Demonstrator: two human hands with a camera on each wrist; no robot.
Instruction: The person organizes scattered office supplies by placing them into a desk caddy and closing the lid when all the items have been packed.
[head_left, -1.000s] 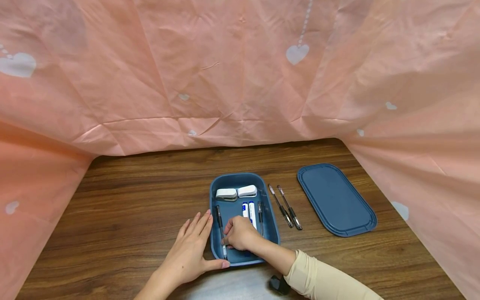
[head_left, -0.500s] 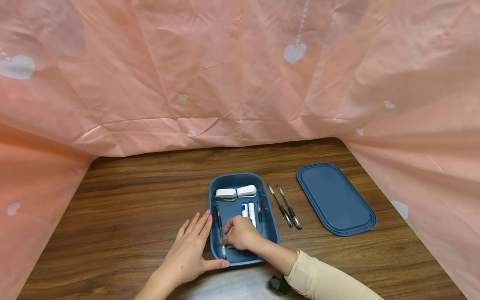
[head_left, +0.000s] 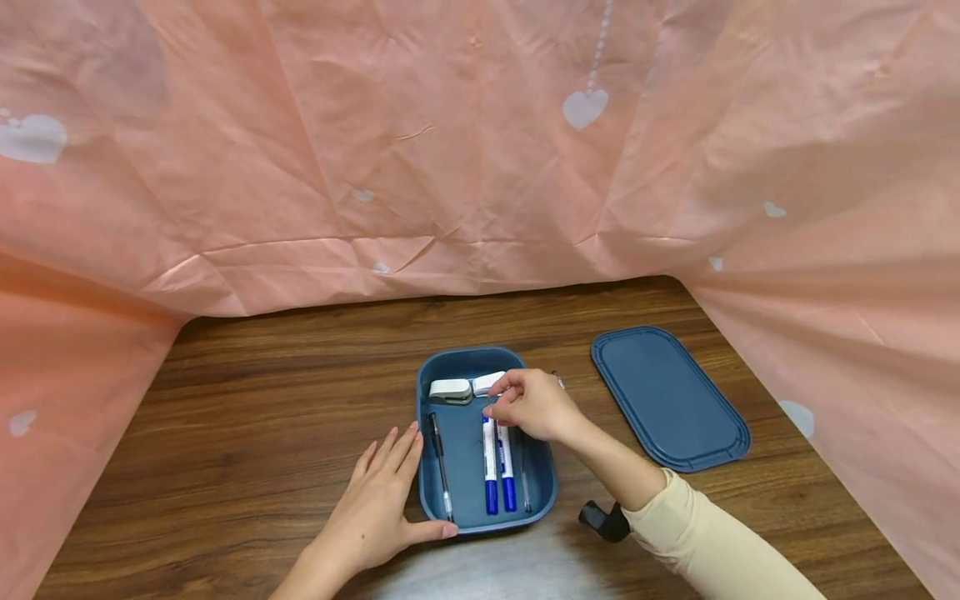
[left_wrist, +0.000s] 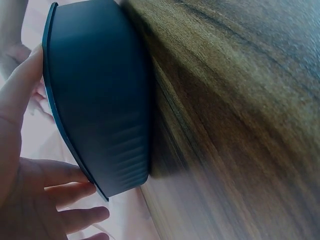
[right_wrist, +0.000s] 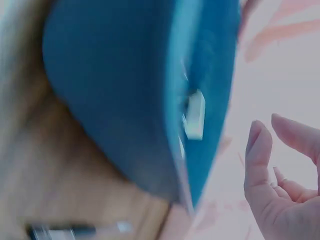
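Observation:
A blue bin (head_left: 551,492) stands on the wooden table. My left hand (head_left: 378,500) touches its left side with straight fingers, the thumb at the front rim. Over the bin's right side hovers my right hand (head_left: 536,404), fingers loosely bent; the right wrist view shows thumb and forefinger apart with nothing between them. Inside the bin lie a black pen (head_left: 441,462) along the left, two blue-and-white markers (head_left: 490,467) in the middle and another pen (head_left: 527,483) at the right. Two small white staplers (head_left: 450,390) are at the back, one partly behind my right hand.
A blue lid (head_left: 671,396) lies flat to the right. Pens beside the bin are mostly hidden by my right hand and arm; one blurred pen (right_wrist: 65,231) shows in the right wrist view. Pink cloth (head_left: 450,167) hangs around the table.
My right hand has left the pen at the bin's left and moved right and away from me, over the right rim. That pen stays in the bin. My left hand has not moved.

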